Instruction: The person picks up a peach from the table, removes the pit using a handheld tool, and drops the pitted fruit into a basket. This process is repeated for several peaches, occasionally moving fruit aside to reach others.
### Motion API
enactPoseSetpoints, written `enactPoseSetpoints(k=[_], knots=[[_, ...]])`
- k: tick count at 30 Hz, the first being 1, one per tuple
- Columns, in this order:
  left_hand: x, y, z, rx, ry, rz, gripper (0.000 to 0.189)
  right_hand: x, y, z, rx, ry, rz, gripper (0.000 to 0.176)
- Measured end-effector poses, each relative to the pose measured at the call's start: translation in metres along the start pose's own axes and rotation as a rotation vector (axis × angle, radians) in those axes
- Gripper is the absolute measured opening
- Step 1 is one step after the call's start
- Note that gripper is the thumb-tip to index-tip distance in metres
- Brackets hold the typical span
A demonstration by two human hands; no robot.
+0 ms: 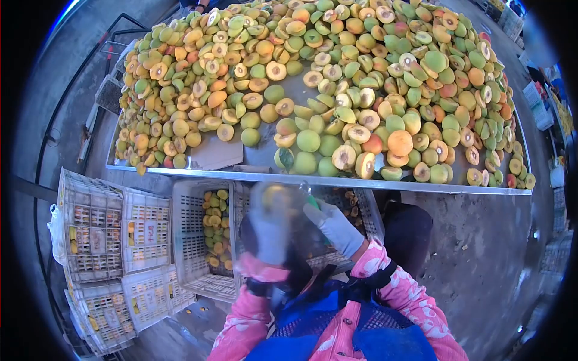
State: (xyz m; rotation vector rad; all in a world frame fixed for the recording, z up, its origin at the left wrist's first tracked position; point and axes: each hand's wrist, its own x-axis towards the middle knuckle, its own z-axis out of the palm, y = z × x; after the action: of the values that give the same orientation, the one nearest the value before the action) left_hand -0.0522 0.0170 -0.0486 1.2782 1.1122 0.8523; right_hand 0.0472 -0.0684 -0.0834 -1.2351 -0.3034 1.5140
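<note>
My left hand, in a pale glove, is smeared by motion below the table edge. A blurred yellowish peach shows at its fingers. My right hand, gloved too, is closed around a green-handled tool with a curved metal tip. That tip points up toward the table rim, close to my left hand. Just beyond both hands, halved peaches with pits and whole green ones lie heaped on the metal-edged table.
Left of my legs stands a plastic crate with peaches inside. Further left are stacked white crates. Another crate sits partly hidden beneath my hands. A cardboard piece lies on the table's near side.
</note>
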Motion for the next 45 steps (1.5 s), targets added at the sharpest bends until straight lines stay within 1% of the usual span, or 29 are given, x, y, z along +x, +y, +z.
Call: enactPoseSetpoints(k=[1, 2, 4, 6, 7, 8, 10, 11, 14, 15, 17, 19, 20, 22, 23, 24, 25, 26, 27, 29, 30, 32, 33, 36, 37, 38, 40, 42, 45], knots=[[0.001, -0.027, 0.015, 0.272, -0.105, 0.436, 0.022, 0.009, 0.018, 0.002, 0.164, 0.07, -0.134, 0.021], [-0.004, -0.037, 0.028, 0.294, -0.189, 0.565, 0.023, 0.015, 0.027, 0.002, 0.33, 0.139, -0.269, 0.021], [-0.004, -0.028, 0.033, 0.305, -0.281, 0.65, 0.021, 0.001, 0.016, -0.013, 0.436, 0.132, -0.195, 0.019], [-0.001, -0.035, 0.014, 0.392, -0.159, 0.598, 0.019, -0.001, 0.021, -0.032, -0.014, 0.084, -0.121, 0.017], [0.005, -0.033, 0.001, 0.481, -0.044, 0.562, 0.018, 0.001, 0.022, -0.033, -0.098, 0.14, -0.144, 0.017], [0.013, -0.026, -0.014, 0.35, 0.038, 0.546, 0.017, 0.002, 0.023, -0.033, -0.09, 0.14, -0.141, 0.017], [0.032, -0.011, -0.05, 0.681, 0.368, 0.706, 0.012, 0.005, 0.02, -0.038, -0.608, 0.231, -0.442, 0.021], [0.051, -0.017, -0.08, 0.958, 0.446, 0.888, 0.007, 0.015, 0.032, -0.046, -0.902, 0.335, -0.633, 0.027], [0.07, -0.028, -0.108, 1.255, 0.442, 0.746, 0.008, 0.023, 0.036, -0.052, -0.993, 0.496, -0.702, 0.031], [0.071, -0.015, -0.08, 1.09, 0.384, 0.844, 0.015, 0.022, 0.034, -0.052, -0.994, 0.497, -0.7, 0.031], [0.084, -0.037, -0.036, 0.895, 0.221, 0.663, 0.029, 0.016, 0.026, -0.052, -0.908, 0.46, -0.629, 0.026], [0.115, -0.036, 0.008, 1.198, -0.07, 0.284, 0.049, 0.009, 0.023, -0.052, -0.91, 0.466, -0.63, 0.024], [0.13, -0.041, 0.017, 1.19, -0.068, 0.291, 0.049, 0.005, 0.022, -0.052, -0.903, 0.471, -0.628, 0.022], [0.154, -0.058, 0.029, 1.308, -0.034, 0.629, 0.061, -0.002, 0.016, -0.051, -0.865, 0.475, -0.591, 0.018], [0.161, -0.064, 0.028, 1.321, -0.026, 0.627, 0.065, -0.003, 0.017, -0.052, -0.839, 0.489, -0.601, 0.018], [0.164, -0.058, 0.026, 1.319, -0.021, 0.63, 0.065, -0.003, 0.017, -0.052, -0.811, 0.501, -0.611, 0.018], [0.164, -0.053, 0.022, 1.239, -0.106, 0.433, 0.064, -0.002, 0.015, -0.051, -0.811, 0.499, -0.611, 0.018], [0.163, -0.049, 0.019, 1.153, -0.188, 0.238, 0.062, -0.001, 0.012, -0.048, -0.681, 0.4, -0.496, 0.018], [0.156, -0.041, 0.017, 1.156, -0.188, 0.24, 0.062, 0.0, 0.007, -0.044, -0.549, 0.302, -0.384, 0.018], [0.132, -0.022, 0.007, 0.215, -0.347, -0.039, 0.054, -0.006, -0.014, -0.024, -0.424, 0.207, -0.282, 0.018], [0.116, -0.015, 0.004, 0.215, -0.342, -0.041, 0.054, -0.01, -0.025, -0.013, -0.305, 0.114, -0.182, 0.018], [0.086, 0.0, 0.009, -0.477, -0.516, 0.008, 0.044, -0.014, -0.032, 0.001, -0.332, 0.094, -0.21, 0.017], [0.075, 0.005, 0.011, -0.541, -0.538, 0.038, 0.039, -0.013, -0.029, 0.004, -0.374, 0.1, -0.32, 0.015], [0.053, 0.004, 0.02, -0.372, -0.436, 0.163, 0.034, -0.016, -0.022, 0.006, -0.495, 0.142, -0.506, 0.014], [0.046, 0.012, 0.015, 0.328, -0.356, 0.701, 0.028, -0.018, -0.02, 0.007, -0.571, 0.167, -0.574, 0.015], [0.039, 0.015, 0.015, 0.321, -0.354, 0.709, 0.028, -0.021, -0.021, 0.008, -0.578, 0.169, -0.581, 0.015], [0.027, 0.017, 0.019, -0.228, -0.456, 0.297, 0.036, -0.024, -0.021, 0.009, -0.648, 0.203, -0.585, 0.019], [0.021, 0.022, 0.02, -0.22, -0.424, 0.31, 0.03, -0.024, -0.016, 0.011, -0.652, 0.222, -0.625, 0.02], [0.008, 0.038, 0.018, -0.048, -0.344, 0.492, 0.028, -0.03, -0.015, 0.02, -0.68, 0.279, -0.723, 0.02]])
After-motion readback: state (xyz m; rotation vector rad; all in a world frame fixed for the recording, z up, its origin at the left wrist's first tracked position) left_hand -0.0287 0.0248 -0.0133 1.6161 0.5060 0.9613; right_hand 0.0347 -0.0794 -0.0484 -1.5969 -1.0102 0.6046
